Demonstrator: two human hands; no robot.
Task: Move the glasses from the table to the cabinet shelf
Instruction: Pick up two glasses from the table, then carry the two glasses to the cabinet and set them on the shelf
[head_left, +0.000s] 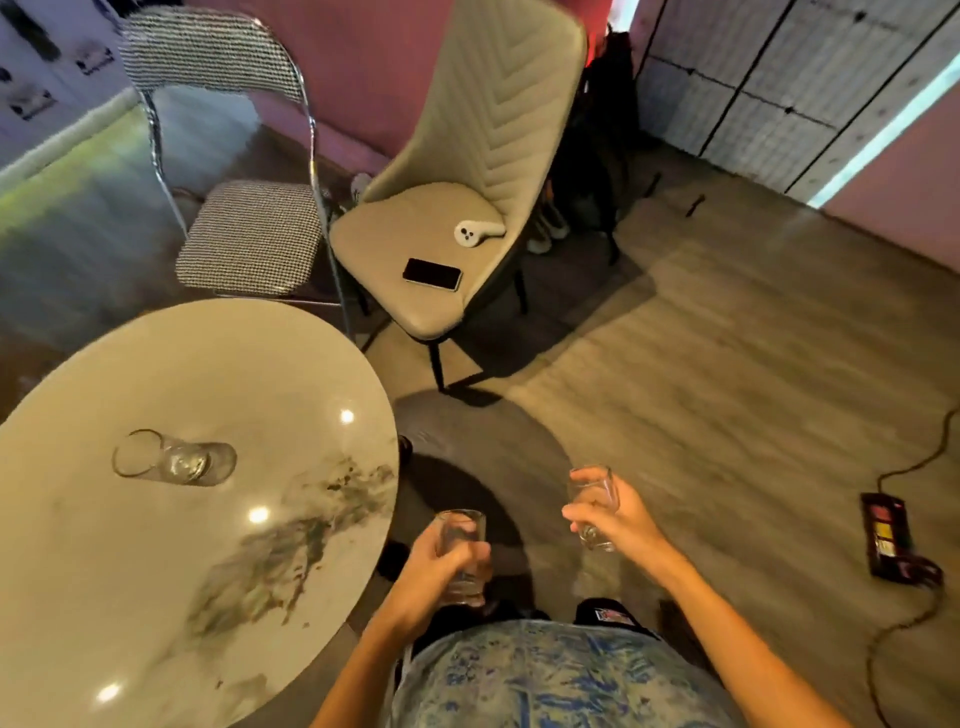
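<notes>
My left hand (434, 577) grips a clear glass (462, 530) upright, just off the right edge of the round marble table (291, 364). A second clear glass (589, 480) is held by my right hand (618, 519) out over the floor, further right. A third, wider glass (171, 458) stands on the table's left part, apart from both hands. No cabinet shelf shows in the head view.
Beyond the table stand a beige padded chair (483, 156) with a phone (432, 274) and a white controller (478, 232) on its seat, and a houndstooth chair (249, 234). A power strip (888, 535) with a cable lies on the floor at right.
</notes>
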